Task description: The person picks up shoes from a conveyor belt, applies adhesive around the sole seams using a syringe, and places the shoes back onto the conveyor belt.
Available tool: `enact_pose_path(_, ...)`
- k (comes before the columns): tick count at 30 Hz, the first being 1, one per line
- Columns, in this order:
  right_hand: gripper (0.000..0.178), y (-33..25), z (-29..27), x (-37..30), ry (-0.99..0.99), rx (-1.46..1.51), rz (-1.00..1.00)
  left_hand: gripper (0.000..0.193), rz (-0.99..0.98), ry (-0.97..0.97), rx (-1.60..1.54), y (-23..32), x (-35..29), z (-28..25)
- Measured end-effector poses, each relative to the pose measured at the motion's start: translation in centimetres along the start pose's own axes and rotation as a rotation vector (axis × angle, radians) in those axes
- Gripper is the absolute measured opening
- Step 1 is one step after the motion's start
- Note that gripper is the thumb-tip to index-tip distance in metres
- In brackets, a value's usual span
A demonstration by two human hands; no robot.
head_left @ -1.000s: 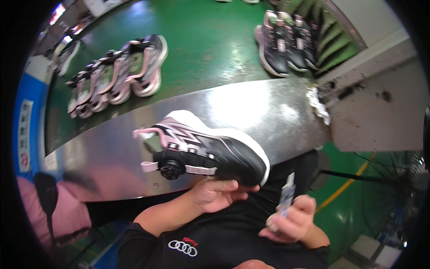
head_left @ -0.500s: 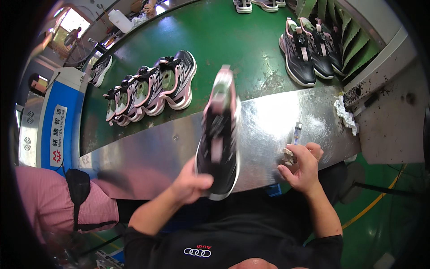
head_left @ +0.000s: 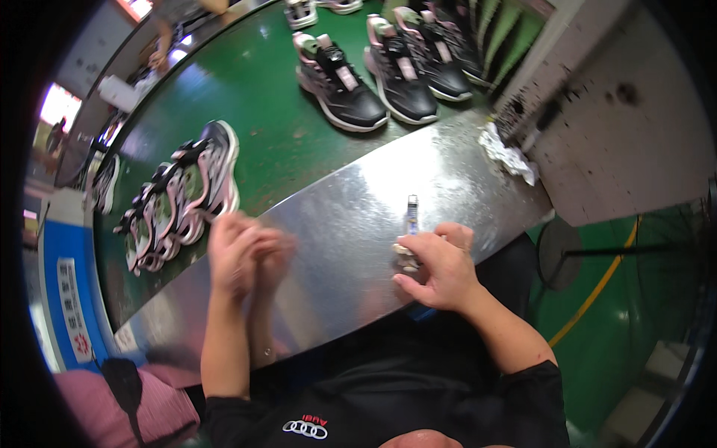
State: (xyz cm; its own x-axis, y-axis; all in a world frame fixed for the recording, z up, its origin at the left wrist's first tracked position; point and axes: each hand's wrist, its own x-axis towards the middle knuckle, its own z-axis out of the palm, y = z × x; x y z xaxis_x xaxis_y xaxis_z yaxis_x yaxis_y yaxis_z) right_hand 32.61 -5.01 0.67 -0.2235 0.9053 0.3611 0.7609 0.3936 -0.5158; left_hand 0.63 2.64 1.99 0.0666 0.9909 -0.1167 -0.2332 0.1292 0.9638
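Note:
My left hand [head_left: 243, 257] is smeared by motion beside a row of black, pink and white shoes [head_left: 179, 198] on the left. Blur hides what its fingers do, and whether it touches the nearest shoe [head_left: 224, 168] cannot be told. Over the metal worktop, my right hand [head_left: 444, 269] is curled round a slim silver-and-blue tube [head_left: 412, 213] whose end sticks out past the fingers. Small cream-coloured bits [head_left: 405, 257] show at its fingertips. Another black shoe with pink trim [head_left: 340, 86] stands at the left end of a group of several on the right.
A metal sheet [head_left: 328, 246] edges the green table [head_left: 269, 67]. Crumpled white paper [head_left: 508, 153] lies by a grey machine panel [head_left: 627, 127]. A blue-and-white machine [head_left: 67, 299] stands left, next to a person's pink clothing [head_left: 127, 403]. Another person's arm [head_left: 160, 45] shows far back.
The shoe from my left hand now appears to stand with the right-hand group. That hand has gone left toward the other row. The view has turned right; my right hand keeps its pose.

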Motion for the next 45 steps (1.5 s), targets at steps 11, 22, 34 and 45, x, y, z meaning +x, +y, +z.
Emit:
enact_pose_path(11, 0.049, 1.0, 1.1, -0.8, -0.013, 0.160, -0.028, 0.058, 0.142, 0.330, 0.442, -3.3, 10.2, -14.4)
enact_pose_path(22, 0.047, 1.4, 0.0, -1.3, 0.081, 0.298, 0.073, 0.054, 0.316, 0.374, 0.570, -0.9, -1.0, -12.4)
enact_pose_path(34, 0.047, 1.7, -3.3, -2.0, 0.065, 0.798, 0.426, 0.040, 0.323, 0.016, 0.662, -0.5, -3.9, -9.2)
enact_pose_path(45, 0.045, 1.6, -4.8, -3.1, -0.049, 0.969, 0.331, 0.047, -0.082, -0.082, 0.236, 1.2, 4.1, 0.7)
